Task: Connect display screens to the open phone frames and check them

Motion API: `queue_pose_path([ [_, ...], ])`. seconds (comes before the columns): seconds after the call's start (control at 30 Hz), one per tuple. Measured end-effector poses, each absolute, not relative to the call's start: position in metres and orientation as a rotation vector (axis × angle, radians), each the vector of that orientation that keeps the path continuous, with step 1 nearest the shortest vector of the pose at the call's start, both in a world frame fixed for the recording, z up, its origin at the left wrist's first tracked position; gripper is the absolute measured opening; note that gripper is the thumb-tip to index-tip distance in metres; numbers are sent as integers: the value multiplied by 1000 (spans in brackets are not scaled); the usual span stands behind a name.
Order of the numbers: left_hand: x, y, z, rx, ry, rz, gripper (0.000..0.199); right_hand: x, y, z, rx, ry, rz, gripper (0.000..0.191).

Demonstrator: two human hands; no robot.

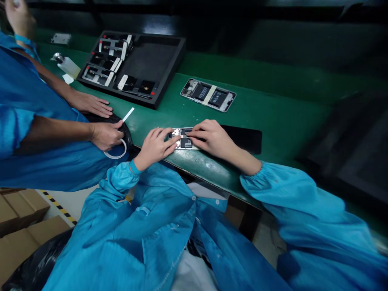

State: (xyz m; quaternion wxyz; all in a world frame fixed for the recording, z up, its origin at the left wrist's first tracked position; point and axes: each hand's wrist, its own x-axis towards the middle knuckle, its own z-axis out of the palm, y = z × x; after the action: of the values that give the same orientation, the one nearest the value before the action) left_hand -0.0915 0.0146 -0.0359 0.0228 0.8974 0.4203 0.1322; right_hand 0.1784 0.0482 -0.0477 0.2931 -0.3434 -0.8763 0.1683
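Hands, two, the person's own: left hand (156, 146) and right hand (209, 138) lie curved, fingers slightly spread, over opposite ends of an open phone frame (182, 138); whether they pinch it, cannot tell. Frame: flat on the green desk (266, 117), close to its front edge, with a black mat (242, 141) just beside its right end. Behind it, open green surface, then a second phone frame (208, 95) and a black foam tray (131, 68) of parts. Near the left hand: a co-worker's hand (104, 135) holding a white strip (128, 114) and a tape roll (117, 155).
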Motion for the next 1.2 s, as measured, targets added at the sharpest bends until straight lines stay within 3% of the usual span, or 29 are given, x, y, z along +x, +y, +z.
queue_pose_path([
  [0.33,-92,18,-45,2712,1257,613,41,182,48,-33,-909,-2391,396,34],
  [0.5,-91,24,-42,2621,1183,633,77,233,40,-18,-1013,-2401,319,73],
  [0.6,-78,31,-34,2641,1066,468,83,270,32,-23,-1133,-2445,345,96],
  [0.83,-57,42,-22,2624,962,408,72,290,24,-37,-1184,-2429,493,86],
  [1.2,-50,39,-18,2663,972,367,102,284,19,-34,-1116,-2386,620,91],
])
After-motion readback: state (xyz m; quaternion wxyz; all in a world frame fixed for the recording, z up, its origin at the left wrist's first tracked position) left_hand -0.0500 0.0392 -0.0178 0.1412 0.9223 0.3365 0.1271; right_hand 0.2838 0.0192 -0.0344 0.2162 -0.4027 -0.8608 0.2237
